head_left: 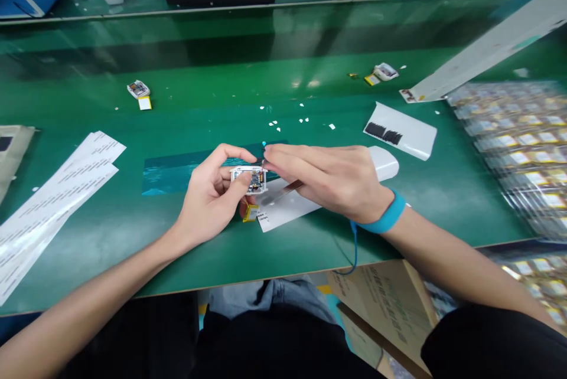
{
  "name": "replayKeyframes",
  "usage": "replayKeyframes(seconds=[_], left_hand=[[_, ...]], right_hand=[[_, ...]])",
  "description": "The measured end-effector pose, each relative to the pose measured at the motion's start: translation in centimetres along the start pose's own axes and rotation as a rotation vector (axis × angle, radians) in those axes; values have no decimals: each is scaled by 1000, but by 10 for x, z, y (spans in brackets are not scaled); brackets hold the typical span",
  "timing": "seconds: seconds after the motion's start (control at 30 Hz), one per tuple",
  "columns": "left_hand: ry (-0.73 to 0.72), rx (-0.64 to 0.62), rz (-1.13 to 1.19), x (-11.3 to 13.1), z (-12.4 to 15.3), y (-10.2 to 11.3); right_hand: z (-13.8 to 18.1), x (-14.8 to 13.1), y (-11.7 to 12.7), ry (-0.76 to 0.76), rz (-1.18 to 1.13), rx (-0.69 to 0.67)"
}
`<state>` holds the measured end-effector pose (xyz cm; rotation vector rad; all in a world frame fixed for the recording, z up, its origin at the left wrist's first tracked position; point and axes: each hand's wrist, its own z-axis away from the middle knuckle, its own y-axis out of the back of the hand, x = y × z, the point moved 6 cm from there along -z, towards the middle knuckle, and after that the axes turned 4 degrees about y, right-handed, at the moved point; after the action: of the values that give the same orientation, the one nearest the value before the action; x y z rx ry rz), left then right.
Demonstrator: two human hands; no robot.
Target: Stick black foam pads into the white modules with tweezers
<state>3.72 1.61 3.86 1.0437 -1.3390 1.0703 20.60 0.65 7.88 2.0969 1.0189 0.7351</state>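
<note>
My left hand [210, 199] is closed around a small white device housing [236, 189] with its circuit board [257, 181] facing up. A yellow-edged battery [250, 212] hangs below the housing. My right hand [330, 178] reaches in from the right, fingers pressed together at the housing's upper right corner. What looks like a pair of metal tweezers [287, 189] sticks out from under its fingers, pointing down and left. A tiny blue piece [264, 144] shows just above the right fingertips; whether they pinch it I cannot make out. A blue wrist strap [385, 213] circles my right wrist.
White label sheets [57, 208] lie left; a printed white sheet [287, 211] lies under my hands on a teal film strip [163, 175]. Another sheet [411, 134] bears black strips. Two other devices [139, 89] [385, 71] lie farther back. Trays of parts [527, 154] stand right.
</note>
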Motion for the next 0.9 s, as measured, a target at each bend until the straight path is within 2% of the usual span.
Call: replayKeyframes(seconds=[0.2,0.43,0.6,0.77,0.83,0.9], left_hand=[[34,-33,-10,-1,2,-2],[20,11,-55,-4,3,0],[-75,-14,-94,-5,4,-6],[-269,69,-284,2,9,-5],[-340,107,-360,6,10,-3],[-378,130,-403,9,11,-1]], right_hand=[[-3,-3,1,53,45,-34],[-3,-9,4,82,0,-25],[-3,-22,0,90,70,-77],[-1,-38,-2,64,193,-74],[1,-39,-4,31,141,-78],[3,-33,-8,-59,-37,-82]])
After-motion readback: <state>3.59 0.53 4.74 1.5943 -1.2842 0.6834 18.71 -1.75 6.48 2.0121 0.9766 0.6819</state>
